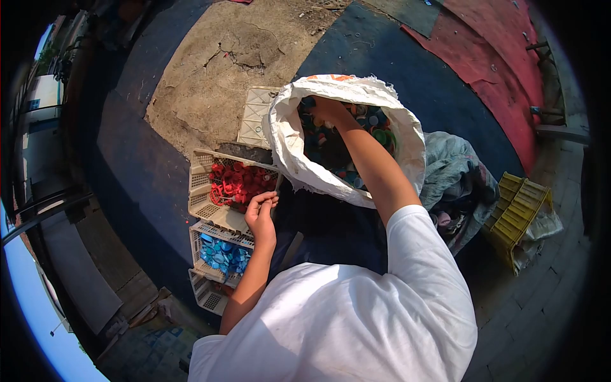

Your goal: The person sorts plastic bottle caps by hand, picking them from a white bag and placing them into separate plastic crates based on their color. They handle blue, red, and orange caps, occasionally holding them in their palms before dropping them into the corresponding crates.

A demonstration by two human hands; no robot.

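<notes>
My right hand (326,111) reaches down inside a large open white sack (289,137), near its far left wall. Mixed bottle caps (375,121) lie in the sack, and my right fingers are hard to make out among them. Over the near right edge of a white crate (202,184) with red caps (238,181), my left hand (262,207) is held with its fingers curled together; anything between them is too small to name. Below that crate, blue caps (223,254) fill a second white crate (196,245).
A third white crate (207,294) sits nearest me on the left. Beyond the red caps lies a pale flat crate (256,118). On the right are a grey-green sack (449,156) with dark contents and a yellow crate (515,207). Blue and red sheets cover parts of the ground.
</notes>
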